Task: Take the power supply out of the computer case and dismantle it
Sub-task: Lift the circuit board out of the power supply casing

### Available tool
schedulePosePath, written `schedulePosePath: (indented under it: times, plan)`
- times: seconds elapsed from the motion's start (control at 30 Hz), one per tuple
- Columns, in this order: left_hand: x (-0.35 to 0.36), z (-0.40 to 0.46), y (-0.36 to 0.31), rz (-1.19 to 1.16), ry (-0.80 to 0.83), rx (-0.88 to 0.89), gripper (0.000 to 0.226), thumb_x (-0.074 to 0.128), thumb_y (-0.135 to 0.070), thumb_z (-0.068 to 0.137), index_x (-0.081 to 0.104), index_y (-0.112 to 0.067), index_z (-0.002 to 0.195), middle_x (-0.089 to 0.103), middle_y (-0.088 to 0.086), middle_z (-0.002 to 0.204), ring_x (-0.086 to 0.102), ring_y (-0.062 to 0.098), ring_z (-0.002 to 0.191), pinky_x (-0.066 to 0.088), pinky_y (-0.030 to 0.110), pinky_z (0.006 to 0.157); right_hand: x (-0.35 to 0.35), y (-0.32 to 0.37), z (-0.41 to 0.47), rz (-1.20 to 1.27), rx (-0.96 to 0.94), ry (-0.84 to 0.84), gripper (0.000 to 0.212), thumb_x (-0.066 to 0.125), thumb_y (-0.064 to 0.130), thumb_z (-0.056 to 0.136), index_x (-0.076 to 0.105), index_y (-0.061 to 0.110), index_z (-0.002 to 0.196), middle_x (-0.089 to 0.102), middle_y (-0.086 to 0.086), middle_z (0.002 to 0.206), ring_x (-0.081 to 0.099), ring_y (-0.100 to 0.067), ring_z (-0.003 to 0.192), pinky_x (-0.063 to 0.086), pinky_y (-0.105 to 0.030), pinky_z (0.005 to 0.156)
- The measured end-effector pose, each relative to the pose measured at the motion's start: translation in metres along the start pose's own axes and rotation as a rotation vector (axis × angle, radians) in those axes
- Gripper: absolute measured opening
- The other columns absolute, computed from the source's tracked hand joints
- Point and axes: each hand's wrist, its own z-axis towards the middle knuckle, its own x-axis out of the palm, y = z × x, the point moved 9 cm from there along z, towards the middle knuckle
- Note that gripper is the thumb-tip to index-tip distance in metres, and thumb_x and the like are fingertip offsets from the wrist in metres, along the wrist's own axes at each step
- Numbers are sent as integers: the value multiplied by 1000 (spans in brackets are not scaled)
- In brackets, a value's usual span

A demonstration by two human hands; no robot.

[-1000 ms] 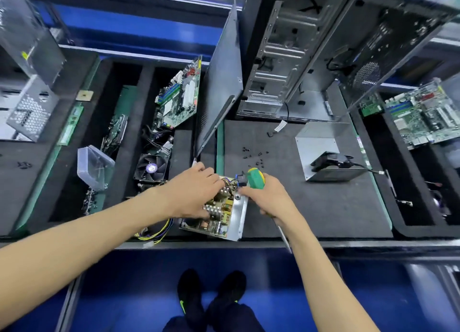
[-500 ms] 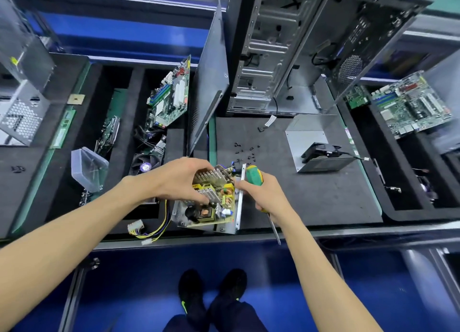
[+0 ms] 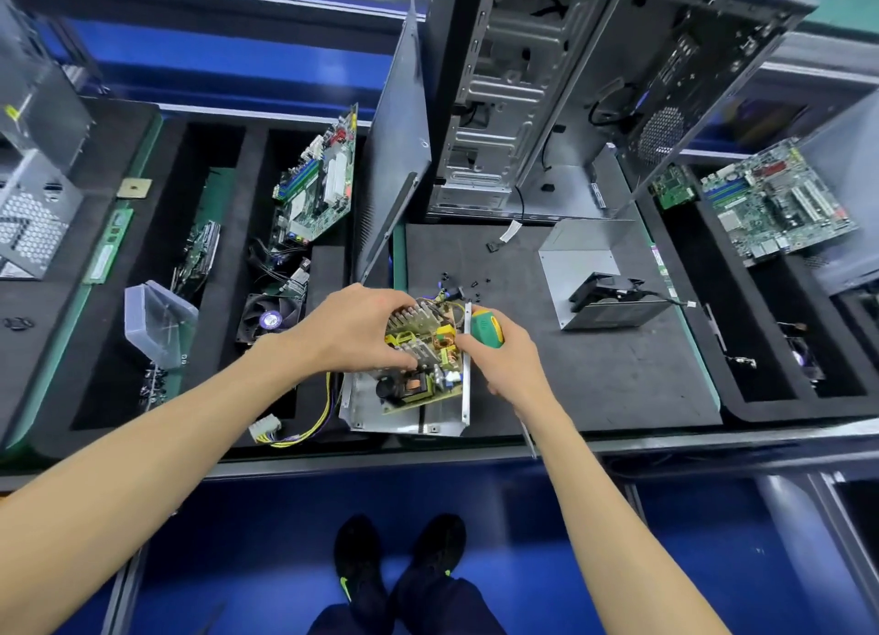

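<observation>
Far left on the dark foam surface (image 3: 618, 387) sits a clear plastic box (image 3: 159, 323), then one black cooling fan (image 3: 271, 318) in a tray slot with one green motherboard (image 3: 318, 189) leaning behind it. The left hand (image 3: 354, 330) is clamped over the finned heatsinks of the yellow-green power supply circuit board (image 3: 421, 373), which sits in its open silver metal tray (image 3: 404, 413) at the near edge, well out of the empty black computer case (image 3: 547, 87) standing at the back.

The right hand (image 3: 504, 358) is wrapped around one green-and-yellow screwdriver (image 3: 485, 330) while its fingertips touch the board. Right of that is the grey power supply cover (image 3: 599, 273), then two more boards in the far right tray.

Risk, I'd say: the yellow wire bundle (image 3: 309, 425) snags and yanks the tray off the edge, or the loose black screws (image 3: 475, 285) get scattered.
</observation>
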Motion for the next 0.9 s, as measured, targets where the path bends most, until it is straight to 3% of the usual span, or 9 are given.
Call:
schedulePosePath:
  times: [0.17, 0.3, 0.37, 0.5, 0.6, 0.77, 0.9]
  plan:
    - [-1, 7, 8, -41, 24, -66, 89, 81, -63, 69, 51, -25, 143, 61, -6, 138, 59, 20, 123, 49, 40, 99, -2, -5, 1, 80, 31, 42, 29, 76, 38, 92, 67, 44, 119, 61, 12, 73, 43, -3, 44, 37, -20, 39]
    - [0, 10, 7, -62, 38, -88, 86, 83, -58, 69, 51, -26, 143, 61, -5, 138, 59, 19, 123, 50, 40, 99, -3, -8, 4, 89, 22, 16, 13, 76, 35, 92, 67, 36, 102, 55, 19, 59, 45, -1, 46, 37, -19, 41]
    - [-1, 13, 6, -104, 40, -91, 85, 86, -52, 70, 51, -24, 142, 62, -4, 138, 58, 19, 123, 49, 38, 101, -4, -11, 5, 104, 22, -4, 13, 78, 33, 91, 66, 31, 96, 51, 22, 53, 44, -1, 45, 36, -16, 42]
    - [0, 19, 8, -251, 101, -89, 87, 89, -44, 69, 52, -19, 143, 60, -2, 139, 55, 13, 123, 40, 24, 101, -12, -12, 8, 138, 35, -32, 27, 81, 36, 86, 69, 32, 110, 56, 24, 59, 48, 0, 50, 36, -12, 44]
    - [-2, 22, 10, -342, 120, -85, 85, 91, -42, 68, 54, -18, 141, 61, -7, 133, 56, 6, 116, 38, 18, 100, -17, -16, 11, 192, 78, 12, 29, 81, 39, 84, 71, 34, 110, 68, 6, 76, 55, -7, 60, 37, -20, 41]
    - [-15, 29, 12, -588, 57, -82, 74, 86, -53, 57, 60, -33, 124, 67, -39, 98, 60, -20, 99, 41, -2, 84, -21, -27, 10, 215, 129, 114, 27, 75, 37, 90, 66, 28, 114, 71, 8, 74, 62, -4, 65, 35, -20, 39]
    - [-23, 35, 6, -692, 5, -89, 46, 87, -48, 59, 63, -52, 98, 66, -43, 95, 63, -17, 93, 41, -2, 79, -21, -31, 12, 189, 149, 91, 36, 79, 42, 88, 60, 21, 110, 67, 6, 71, 53, -3, 52, 34, -21, 38]
